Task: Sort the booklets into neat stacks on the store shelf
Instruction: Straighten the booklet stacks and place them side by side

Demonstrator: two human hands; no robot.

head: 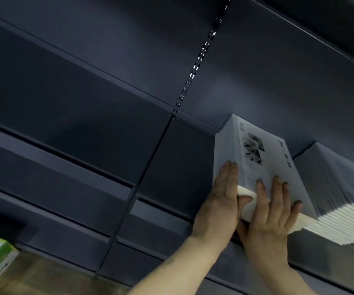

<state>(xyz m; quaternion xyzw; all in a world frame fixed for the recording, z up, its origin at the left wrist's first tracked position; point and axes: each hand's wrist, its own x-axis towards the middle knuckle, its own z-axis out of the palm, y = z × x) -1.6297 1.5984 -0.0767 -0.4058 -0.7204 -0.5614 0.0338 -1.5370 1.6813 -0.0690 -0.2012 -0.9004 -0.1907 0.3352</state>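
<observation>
Pressing flat against the white booklet stack on the dark shelf, the left hand squares its side; the right hand lies open on top, beside another stack.

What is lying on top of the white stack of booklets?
Right hand lies flat on the white stack; left hand presses its left side. The cover beneath the palm is hidden.

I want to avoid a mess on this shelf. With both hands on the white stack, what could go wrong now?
1. The white booklet stack overhangs the dark metal shelf; it may tip forward if the left hand and right hand release.
2. The neighbouring grey booklet stack is fanned and leaning; a sideways push could make it slide.
</observation>
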